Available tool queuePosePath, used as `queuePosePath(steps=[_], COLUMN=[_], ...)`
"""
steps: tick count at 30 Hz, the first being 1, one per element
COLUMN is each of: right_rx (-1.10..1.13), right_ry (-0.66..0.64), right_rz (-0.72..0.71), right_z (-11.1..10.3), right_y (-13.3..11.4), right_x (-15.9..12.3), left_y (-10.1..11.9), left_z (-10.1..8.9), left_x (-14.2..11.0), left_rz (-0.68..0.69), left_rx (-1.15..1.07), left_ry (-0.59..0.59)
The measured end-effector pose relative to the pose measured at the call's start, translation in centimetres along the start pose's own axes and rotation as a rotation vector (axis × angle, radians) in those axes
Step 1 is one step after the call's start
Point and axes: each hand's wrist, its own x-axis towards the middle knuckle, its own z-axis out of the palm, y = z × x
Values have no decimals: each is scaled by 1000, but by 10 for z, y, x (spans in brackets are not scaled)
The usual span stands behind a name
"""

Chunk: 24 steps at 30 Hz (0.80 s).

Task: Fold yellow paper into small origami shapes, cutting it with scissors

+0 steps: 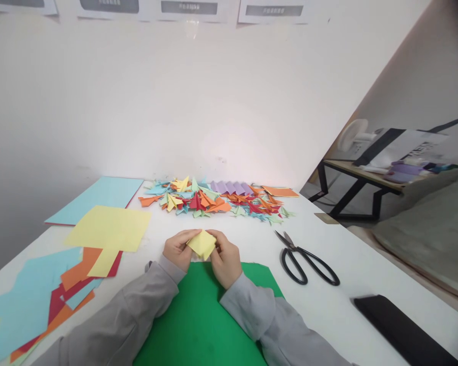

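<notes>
Between my two hands is a small piece of folded yellow paper [202, 244], partly opened into a diamond shape. My left hand [178, 250] pinches its left side, and my right hand [226, 259] grips its right side. Fingers of both hands are curled round the edges, so the underside of the paper is hidden. Below my hands lies a green sheet [202, 320], partly covered by my grey sleeves. To the right of my right hand, scissors [292, 249] with black handles rest on the white table with their blades slightly apart.
Folded paper pieces [198, 201] in many colours are heaped along the wall, with a purple pleated strip [231, 188] among them. At left lie a blue sheet [99, 198], yellow paper [110, 226] and coloured offcuts [30, 290]. A black object [397, 325] sits at front right.
</notes>
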Motion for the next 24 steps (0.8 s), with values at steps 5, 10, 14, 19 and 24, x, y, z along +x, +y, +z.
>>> queuePosePath(steps=[5, 10, 14, 19, 24], right_rx=[23, -57, -105, -57, -99], right_ry=[-20, -26, -13, 46, 64], right_rz=[7, -26, -55, -18, -149], right_z=[0, 1, 0, -1, -1], right_y=[2, 0, -2, -4, -3], right_x=[1, 0, 0, -1, -2], left_y=[-6, -8, -3, -2, -4], left_z=[0, 0, 1, 1, 3], left_x=[0, -2, -2, -1, -1], left_rz=[-43, -33, 11, -20, -172], left_rx=[-19, -7, 67, 43, -71], left_ry=[21, -19, -89, -87, -23])
